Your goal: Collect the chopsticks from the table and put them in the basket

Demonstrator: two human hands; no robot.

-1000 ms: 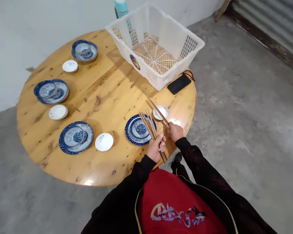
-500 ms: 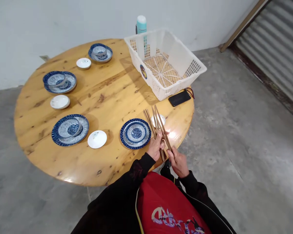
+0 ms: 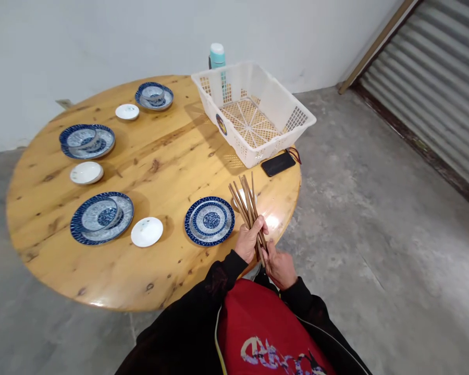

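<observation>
Partly hidden, the small white dish (image 3: 238,196) sits behind chopsticks (image 3: 247,204) gripped by both the left hand (image 3: 249,239) and right hand (image 3: 280,266).

Black long sleeves run down both arms to the wrists; cuffs plain, fabric dull with a faint reddish sheen on the right sleeve (image 3: 310,312). Left sleeve (image 3: 214,278) the same black. Both hands bare: left hand (image 3: 248,240), right hand (image 3: 280,268). Red apron (image 3: 258,328) over the chest, yellow piping along its edge. Pale, purple-tinged lettering or design printed low on the red cloth, not readable.
</observation>
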